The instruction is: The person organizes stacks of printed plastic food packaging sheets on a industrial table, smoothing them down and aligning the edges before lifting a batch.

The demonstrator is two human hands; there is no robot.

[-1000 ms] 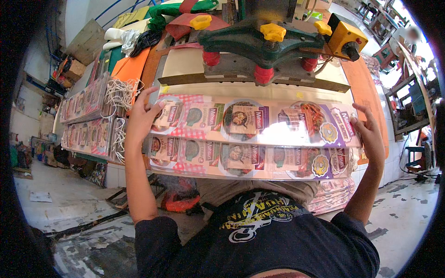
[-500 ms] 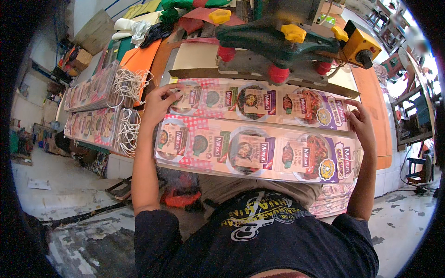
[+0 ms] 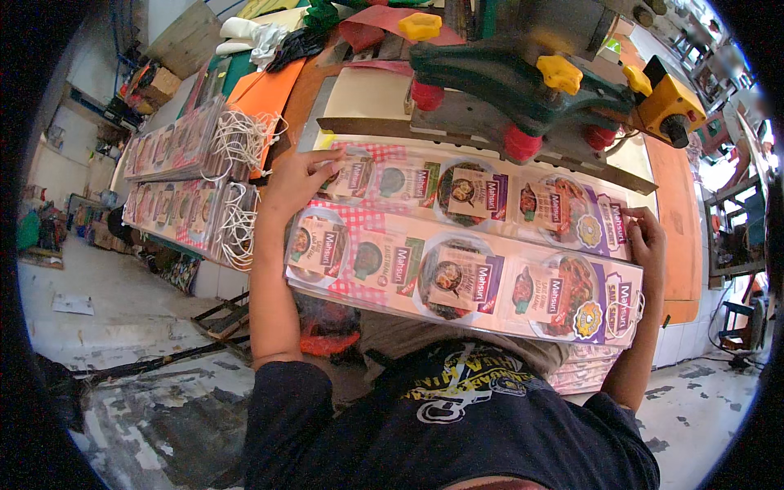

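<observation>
A long printed strip (image 3: 392, 177), pinkish with food pictures and a red checked end, lies along the machine's metal bar (image 3: 490, 151). At its left end my left hand (image 3: 304, 181) is closed, thumb and forefinger at the edge. My right hand (image 3: 645, 237) has its fingers bent round the opposite end. Nearer to me rests a stack of matching strips (image 3: 392, 263) in clear plastic, overlapping the far strip's near edge. A white cord loop (image 3: 637, 309) hangs at the stack's right end.
Above the bar looms a dark green machine arm (image 3: 506, 82) with yellow knobs and red feet. A yellow control box (image 3: 671, 102) sits at the right. On the left are bundled strips (image 3: 167, 211) with white cords (image 3: 241, 139). More strips (image 3: 584, 371) are stacked below, by my right arm.
The whole view has shifted and tilted slightly, the scene moving rightward. Both hands stay at the far strip's ends. A small yellow patch now shows by the bar's left end.
</observation>
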